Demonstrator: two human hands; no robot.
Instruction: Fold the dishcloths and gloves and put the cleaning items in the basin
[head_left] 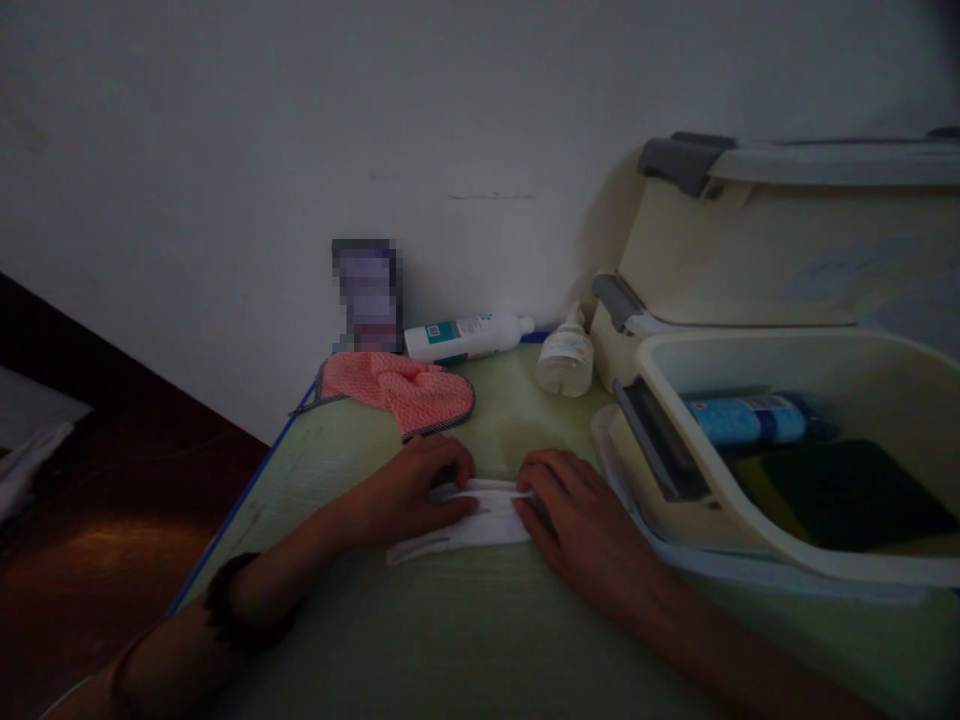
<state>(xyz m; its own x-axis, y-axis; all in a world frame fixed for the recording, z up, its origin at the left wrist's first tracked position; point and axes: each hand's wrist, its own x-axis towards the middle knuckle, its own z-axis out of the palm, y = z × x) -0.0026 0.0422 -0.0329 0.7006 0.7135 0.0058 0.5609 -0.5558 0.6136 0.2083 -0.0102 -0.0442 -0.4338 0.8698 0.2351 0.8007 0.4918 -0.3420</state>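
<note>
A folded white cloth (491, 520) lies on the green table in front of me; its exact kind is hard to tell in the dim light. My left hand (424, 490) grips its left part, thumb at the near side and fingers curled over the far edge. On the opposite end, my right hand (566, 510) pinches the cloth between thumb and fingers. The stretch between both hands shows folds, and a flat corner sticks out below my left wrist. Just beyond my left hand is a crumpled pink cloth (397, 390) with a dark checked border.
A white bottle (469, 338) lies on its side by the wall, beside a clear pump bottle (566, 360). A blurred-out phone-like object (367, 295) leans there. At right stands an open cream bin (660, 440) holding a blue packet (750, 418) and a dark green scouring pad (855, 495).
</note>
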